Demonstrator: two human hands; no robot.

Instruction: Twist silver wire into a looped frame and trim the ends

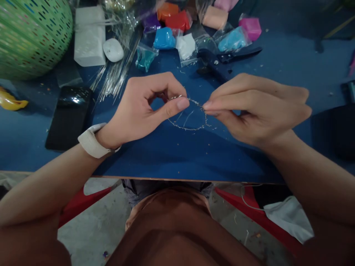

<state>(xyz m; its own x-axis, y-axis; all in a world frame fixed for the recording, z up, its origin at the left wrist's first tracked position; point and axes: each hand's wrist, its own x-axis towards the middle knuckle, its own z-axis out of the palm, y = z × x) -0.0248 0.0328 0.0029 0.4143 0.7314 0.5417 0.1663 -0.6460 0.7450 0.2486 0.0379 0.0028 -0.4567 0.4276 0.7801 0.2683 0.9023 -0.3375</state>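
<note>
The head view shows the left hand (137,107) with thumb and forefinger closed together on a thin wire loop (191,129), and the right hand (257,107) pinching the same loop between its fingertips. The loop lies between the two hands, above the worktop (166,159); whether its lower edge touches the surface cannot be told. Its longer axis appears to run left to right, from one pinch toward the other. Neither hand is nearer, since both touch it: the left covers its upper left part, the right grips its upper right side. Short wire ends stick out at its lower right.

Beyond the left hand lies a bundle of silver wires (115,81), with a dark phone (69,118) beside that wrist. Past the right hand's fingers rests a dark-handled tool (213,61), then small coloured packets (164,38). No brand, label or writing is readable on any of them.
</note>
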